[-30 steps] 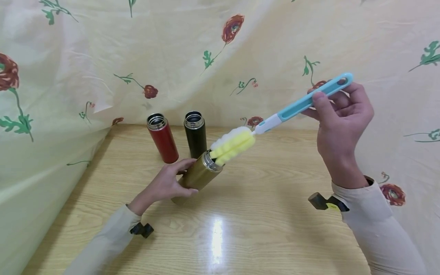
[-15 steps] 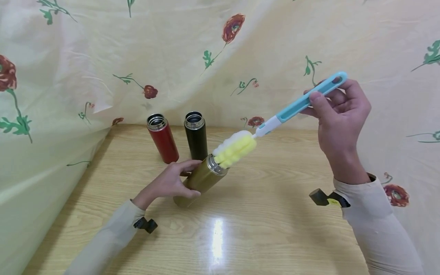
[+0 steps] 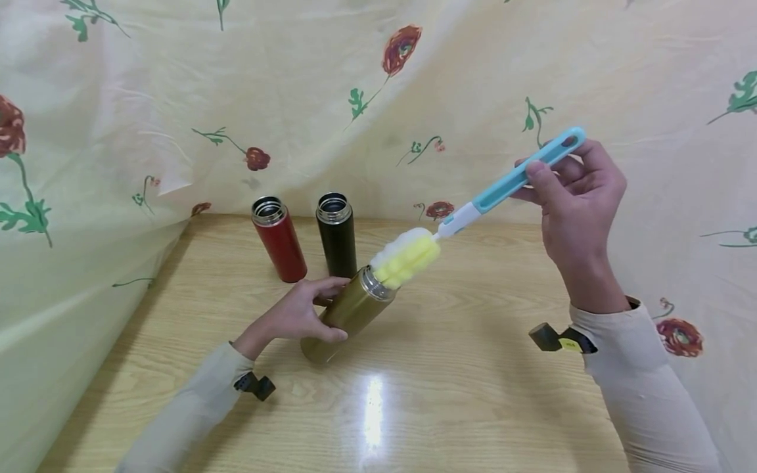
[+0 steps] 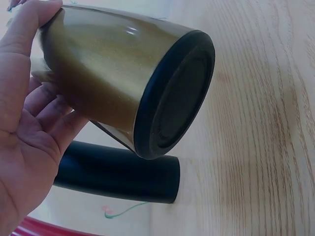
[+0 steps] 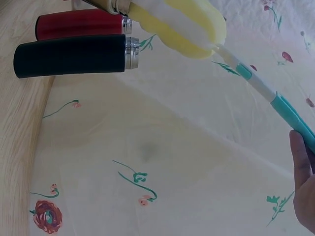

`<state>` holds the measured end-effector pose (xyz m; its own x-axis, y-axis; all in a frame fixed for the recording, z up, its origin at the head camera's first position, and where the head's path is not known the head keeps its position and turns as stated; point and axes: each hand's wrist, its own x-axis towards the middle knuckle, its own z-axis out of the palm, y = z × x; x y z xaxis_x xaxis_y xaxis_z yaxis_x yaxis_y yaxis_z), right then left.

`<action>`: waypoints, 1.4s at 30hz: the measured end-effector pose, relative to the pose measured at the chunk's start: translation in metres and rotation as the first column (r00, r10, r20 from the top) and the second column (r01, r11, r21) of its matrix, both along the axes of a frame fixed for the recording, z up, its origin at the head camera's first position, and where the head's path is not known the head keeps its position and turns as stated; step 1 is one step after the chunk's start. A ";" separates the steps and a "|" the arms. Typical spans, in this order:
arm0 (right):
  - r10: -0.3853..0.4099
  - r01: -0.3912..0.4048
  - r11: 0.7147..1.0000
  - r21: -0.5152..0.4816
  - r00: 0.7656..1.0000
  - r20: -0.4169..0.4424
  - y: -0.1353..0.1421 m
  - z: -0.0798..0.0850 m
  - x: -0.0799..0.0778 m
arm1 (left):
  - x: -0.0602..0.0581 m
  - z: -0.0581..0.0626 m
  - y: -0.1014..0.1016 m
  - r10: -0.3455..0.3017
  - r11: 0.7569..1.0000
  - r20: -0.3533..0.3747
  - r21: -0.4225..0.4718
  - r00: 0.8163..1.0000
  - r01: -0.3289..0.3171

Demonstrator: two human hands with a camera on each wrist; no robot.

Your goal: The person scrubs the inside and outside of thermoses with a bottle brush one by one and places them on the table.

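My left hand (image 3: 301, 312) grips a gold thermos bottle (image 3: 355, 309) around its body. The bottle leans with its open steel mouth toward the upper right; its dark base (image 4: 182, 93) faces the left wrist camera. A bottle brush (image 3: 503, 187) with a blue and white handle is pinched between the thumb and fingers of my right hand (image 3: 582, 213). Its yellow and white sponge head (image 3: 408, 256) has its tip inside the bottle's mouth, while most of the sponge shows outside. The tip itself is hidden by the rim.
Behind the gold bottle, a red thermos bottle (image 3: 280, 243) and a black thermos bottle (image 3: 337, 236) stand upright and uncapped on the wooden table (image 3: 461, 394). A flowered cloth (image 3: 331, 98) hangs along the table's back and left sides.
My left hand and the gold bottle have shifted slightly right and down. The brush handle and my right hand have come a little left, and slightly less sponge shows outside the bottle.
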<state>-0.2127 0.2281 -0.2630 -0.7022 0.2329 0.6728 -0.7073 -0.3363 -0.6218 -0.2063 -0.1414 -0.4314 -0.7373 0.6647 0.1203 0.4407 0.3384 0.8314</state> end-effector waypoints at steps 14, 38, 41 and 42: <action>0.064 -0.062 0.996 0.057 0.998 -0.025 0.000 -0.006 -0.003 | 0.001 -0.001 0.004 -0.033 0.999 -0.002 -0.019 0.999 0.033; 0.022 -0.023 0.999 0.048 1.000 0.020 -0.006 -0.019 0.005 | 0.000 0.001 0.006 -0.004 1.000 0.005 -0.013 1.000 0.004; 0.025 -0.026 0.998 0.058 0.999 0.020 -0.006 -0.021 0.005 | 0.001 0.001 0.006 -0.001 1.000 0.010 -0.018 1.000 0.001; 0.028 -0.029 0.997 0.066 0.999 0.017 -0.006 -0.022 0.005 | 0.001 0.001 0.006 0.000 1.000 0.014 -0.019 1.000 0.000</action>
<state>-0.2077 0.2218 -0.2851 -0.7188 0.1682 0.6745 -0.6877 -0.3138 -0.6546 -0.2051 -0.1357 -0.4303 -0.7391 0.6665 0.0978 0.4293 0.3542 0.8308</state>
